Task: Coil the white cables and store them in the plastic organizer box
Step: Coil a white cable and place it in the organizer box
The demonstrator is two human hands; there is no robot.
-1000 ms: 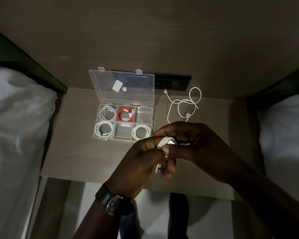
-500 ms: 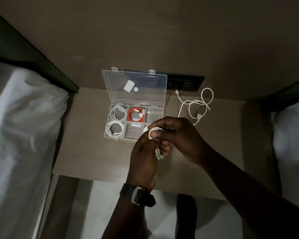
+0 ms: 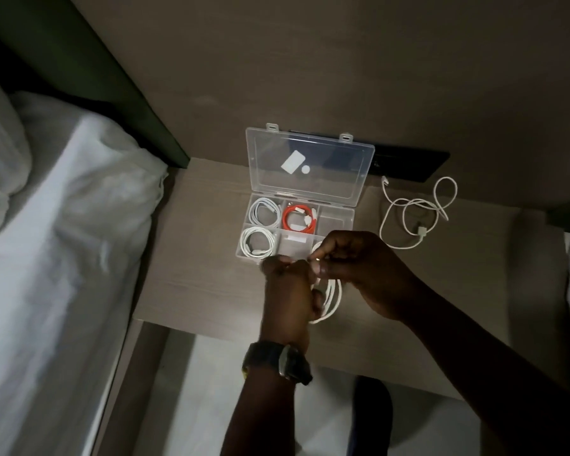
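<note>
A clear plastic organizer box (image 3: 338,214) stands open on the bedside table, lid propped against the wall. Coiled white cables fill its two left compartments (image 3: 263,213) and an orange cable (image 3: 298,219) lies in the back middle one. My left hand (image 3: 288,292) and my right hand (image 3: 362,268) meet just in front of the box, both gripping a coiled white cable (image 3: 331,299) whose loops hang below my fingers. My right hand covers the front right compartment. A loose white cable (image 3: 415,213) lies uncoiled on the table right of the box.
The wooden bedside table (image 3: 191,284) sits between two beds with white bedding (image 3: 63,258). A black socket panel (image 3: 412,162) runs along the wall behind the box. A dark watch (image 3: 277,360) is on my left wrist.
The view has swung left, so the box and hands sit further right in the frame. My hands have moved closer to the box, and the coil's loops now hang longer below them.
</note>
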